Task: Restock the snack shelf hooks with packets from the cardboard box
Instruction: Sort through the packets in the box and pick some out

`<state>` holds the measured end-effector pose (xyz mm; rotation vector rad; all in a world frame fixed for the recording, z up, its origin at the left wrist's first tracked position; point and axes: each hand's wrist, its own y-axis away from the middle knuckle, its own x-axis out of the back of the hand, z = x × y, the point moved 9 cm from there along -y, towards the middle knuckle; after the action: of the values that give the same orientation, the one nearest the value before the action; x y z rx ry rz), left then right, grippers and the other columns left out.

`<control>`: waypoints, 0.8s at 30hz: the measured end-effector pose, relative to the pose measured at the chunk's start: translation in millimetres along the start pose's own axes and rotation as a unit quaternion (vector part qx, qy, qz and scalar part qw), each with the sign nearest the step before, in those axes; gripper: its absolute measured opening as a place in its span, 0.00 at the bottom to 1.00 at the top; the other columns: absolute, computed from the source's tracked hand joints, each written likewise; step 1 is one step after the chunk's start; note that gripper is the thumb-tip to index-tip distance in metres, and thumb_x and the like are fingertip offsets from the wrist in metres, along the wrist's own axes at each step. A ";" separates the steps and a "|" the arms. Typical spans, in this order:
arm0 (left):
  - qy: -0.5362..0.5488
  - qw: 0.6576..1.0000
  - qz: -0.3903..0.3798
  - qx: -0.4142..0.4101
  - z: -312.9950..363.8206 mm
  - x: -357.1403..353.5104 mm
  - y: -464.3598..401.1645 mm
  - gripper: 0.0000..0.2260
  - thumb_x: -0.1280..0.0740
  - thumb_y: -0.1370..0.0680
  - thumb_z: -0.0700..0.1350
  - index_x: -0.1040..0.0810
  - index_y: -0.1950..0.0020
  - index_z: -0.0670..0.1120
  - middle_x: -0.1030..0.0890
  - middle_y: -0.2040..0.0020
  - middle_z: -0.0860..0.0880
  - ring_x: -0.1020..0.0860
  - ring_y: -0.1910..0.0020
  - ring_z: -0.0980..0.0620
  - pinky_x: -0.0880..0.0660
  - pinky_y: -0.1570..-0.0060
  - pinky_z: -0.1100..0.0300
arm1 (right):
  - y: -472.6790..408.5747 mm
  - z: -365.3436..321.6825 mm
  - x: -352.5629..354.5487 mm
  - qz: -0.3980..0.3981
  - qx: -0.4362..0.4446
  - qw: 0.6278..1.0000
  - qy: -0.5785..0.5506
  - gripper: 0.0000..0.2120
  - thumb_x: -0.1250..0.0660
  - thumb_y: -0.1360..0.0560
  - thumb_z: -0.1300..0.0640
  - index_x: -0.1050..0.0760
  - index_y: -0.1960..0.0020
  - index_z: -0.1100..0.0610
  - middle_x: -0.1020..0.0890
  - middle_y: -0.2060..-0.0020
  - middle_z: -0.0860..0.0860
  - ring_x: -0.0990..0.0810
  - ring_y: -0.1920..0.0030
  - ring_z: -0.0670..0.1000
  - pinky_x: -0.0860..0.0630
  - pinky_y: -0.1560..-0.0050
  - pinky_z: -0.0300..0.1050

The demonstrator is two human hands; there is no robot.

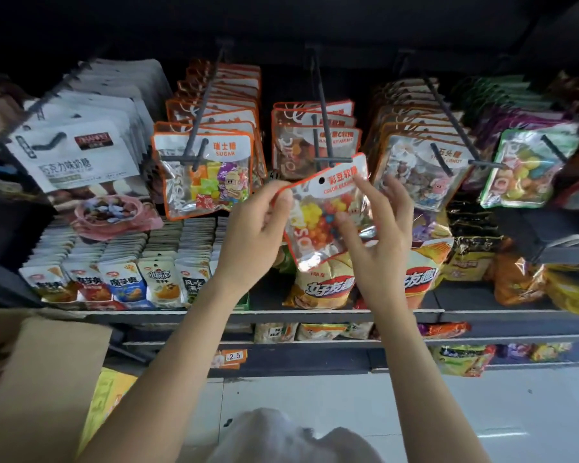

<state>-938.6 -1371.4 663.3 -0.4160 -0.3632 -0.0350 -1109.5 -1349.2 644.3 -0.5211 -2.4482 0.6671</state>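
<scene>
A clear, orange-edged candy packet (318,212) with coloured sweets is held up in front of the middle hook (328,152). Its punched hole sits just below the hook's crossbar tip. My left hand (254,235) pinches the packet's top left corner. My right hand (378,225) holds its right side, thumb on the front and fingers along the edge. Only two or three orange packets (315,135) hang on that hook. At the lower left, a flap of the cardboard box (37,379) shows.
Neighbouring hooks carry full rows: white packets (77,152), sugar packets (208,172), stone-candy packets (418,168) and green-edged packets (528,168). Below, a shelf (315,314) holds small snack sachets and chip bags (325,285). White floor lies at the bottom right.
</scene>
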 end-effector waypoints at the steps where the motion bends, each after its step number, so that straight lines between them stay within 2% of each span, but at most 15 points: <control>1: -0.017 1.000 0.006 -0.012 0.2 1.4 -3.2 0.07 0.44 0.18 0.47 0.26 0.50 0.53 0.21 0.61 0.52 0.21 0.63 0.54 0.25 0.68 0.56 | -4.5 -0.1 -0.6 -0.011 0.000 1.000 -0.013 0.19 0.33 0.23 0.53 0.28 0.32 0.49 0.28 0.37 0.53 0.30 0.36 0.48 0.31 0.36 0.41; 3: -0.039 0.999 0.020 -0.022 -3.5 3.9 -10.3 0.09 0.44 0.18 0.47 0.26 0.47 0.48 0.21 0.62 0.51 0.22 0.64 0.55 0.27 0.70 0.58 | -11.3 -4.3 1.0 -0.007 0.009 1.000 -0.011 0.21 0.31 0.24 0.56 0.29 0.32 0.51 0.25 0.48 0.51 0.28 0.50 0.41 0.30 0.47 0.30; 5: -0.050 0.998 0.037 -0.017 -9.7 6.3 -16.2 0.10 0.43 0.17 0.46 0.24 0.44 0.46 0.20 0.60 0.52 0.21 0.62 0.56 0.25 0.67 0.58 | -14.2 -7.1 1.7 0.006 0.016 1.000 0.006 0.22 0.30 0.24 0.56 0.28 0.31 0.51 0.27 0.54 0.51 0.31 0.57 0.39 0.33 0.53 0.27; 7: -0.047 0.997 0.062 -0.017 -12.6 9.9 -20.7 0.10 0.41 0.18 0.44 0.22 0.41 0.45 0.21 0.59 0.57 0.21 0.60 0.61 0.23 0.64 0.63 | -15.0 -3.8 -0.2 0.011 0.001 1.000 0.016 0.23 0.29 0.25 0.56 0.28 0.31 0.51 0.29 0.55 0.50 0.31 0.58 0.41 0.34 0.54 0.26; 8: -0.045 0.996 0.076 -0.023 -12.2 11.7 -22.5 0.10 0.39 0.19 0.43 0.22 0.41 0.45 0.20 0.59 0.58 0.21 0.59 0.61 0.22 0.62 0.62 | -14.9 -1.5 -1.3 0.013 -0.010 1.000 0.020 0.23 0.29 0.25 0.55 0.28 0.31 0.51 0.29 0.55 0.50 0.31 0.58 0.43 0.34 0.54 0.26; 10: -0.052 0.992 0.104 -0.044 -7.4 15.7 -25.8 0.09 0.37 0.19 0.43 0.21 0.41 0.46 0.18 0.58 0.53 0.20 0.60 0.56 0.21 0.62 0.57 | -15.7 0.4 -3.4 0.022 -0.019 0.999 0.025 0.23 0.29 0.25 0.54 0.28 0.31 0.50 0.28 0.55 0.50 0.31 0.58 0.45 0.34 0.55 0.26; 11: -0.071 0.988 0.120 -0.062 -3.7 17.6 -26.7 0.10 0.36 0.20 0.42 0.22 0.40 0.47 0.18 0.56 0.51 0.20 0.59 0.54 0.21 0.62 0.58 | -17.7 -0.1 -4.6 0.029 -0.018 0.999 0.032 0.23 0.29 0.25 0.54 0.27 0.31 0.50 0.28 0.55 0.50 0.31 0.59 0.45 0.34 0.56 0.26; 12: -0.101 0.982 0.137 -0.084 0.3 18.6 -27.2 0.11 0.35 0.21 0.42 0.22 0.39 0.46 0.18 0.51 0.50 0.20 0.56 0.55 0.21 0.59 0.60 | -21.0 -0.4 -6.7 0.035 -0.018 0.998 0.043 0.23 0.29 0.25 0.53 0.27 0.31 0.51 0.27 0.54 0.51 0.32 0.60 0.44 0.34 0.56 0.26; 14: -0.189 0.961 0.157 -0.128 7.6 13.0 -28.3 0.13 0.34 0.22 0.42 0.24 0.38 0.44 0.22 0.41 0.47 0.23 0.44 0.53 0.24 0.45 0.64 | -32.3 1.7 -14.0 0.041 -0.024 0.996 0.071 0.22 0.29 0.25 0.52 0.27 0.31 0.51 0.25 0.50 0.53 0.33 0.63 0.42 0.34 0.56 0.24; 16: -0.280 0.942 0.125 -0.139 2.5 -4.9 -34.7 0.18 0.31 0.24 0.41 0.25 0.35 0.43 0.28 0.33 0.43 0.29 0.34 0.45 0.33 0.35 0.57 | -46.6 3.4 -24.1 0.039 -0.020 0.994 0.104 0.22 0.30 0.24 0.51 0.27 0.32 0.53 0.24 0.49 0.55 0.33 0.65 0.41 0.34 0.59 0.27; 18: -0.355 0.925 0.062 -0.122 -11.1 -26.4 -45.6 0.24 0.29 0.26 0.40 0.30 0.30 0.41 0.33 0.28 0.41 0.38 0.27 0.39 0.40 0.32 0.49 | -61.1 2.5 -34.9 0.024 -0.001 0.989 0.148 0.23 0.31 0.24 0.53 0.28 0.31 0.54 0.25 0.47 0.57 0.30 0.61 0.44 0.36 0.61 0.31; 20: -0.396 0.912 0.019 -0.108 -18.0 -38.3 -55.6 0.29 0.29 0.26 0.39 0.35 0.27 0.40 0.39 0.25 0.40 0.45 0.25 0.37 0.38 0.33 0.47 | -72.9 2.8 -44.7 -0.005 0.003 0.979 0.205 0.24 0.33 0.23 0.55 0.32 0.27 0.53 0.27 0.44 0.58 0.28 0.56 0.49 0.36 0.60 0.37; 22: -0.406 0.910 -0.006 -0.083 -20.3 -41.7 -67.7 0.30 0.32 0.24 0.41 0.40 0.24 0.41 0.45 0.23 0.41 0.51 0.23 0.38 0.34 0.34 0.46 | -83.4 6.4 -54.4 -0.041 -0.011 0.962 0.269 0.27 0.37 0.21 0.56 0.40 0.24 0.52 0.30 0.39 0.58 0.26 0.50 0.52 0.37 0.57 0.40; 24: -0.413 0.909 -0.033 -0.038 -27.3 -44.4 -81.1 0.30 0.37 0.20 0.43 0.47 0.22 0.44 0.53 0.21 0.44 0.58 0.23 0.41 0.39 0.31 0.47 | -90.9 9.8 -65.9 -0.085 -0.020 0.951 0.297 0.30 0.38 0.21 0.57 0.47 0.22 0.52 0.33 0.36 0.59 0.25 0.44 0.58 0.33 0.54 0.45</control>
<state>-979.6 -1458.4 656.0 -0.4829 -1.2190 0.0667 -1083.8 -1457.6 661.5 -0.4395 -1.9098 0.3252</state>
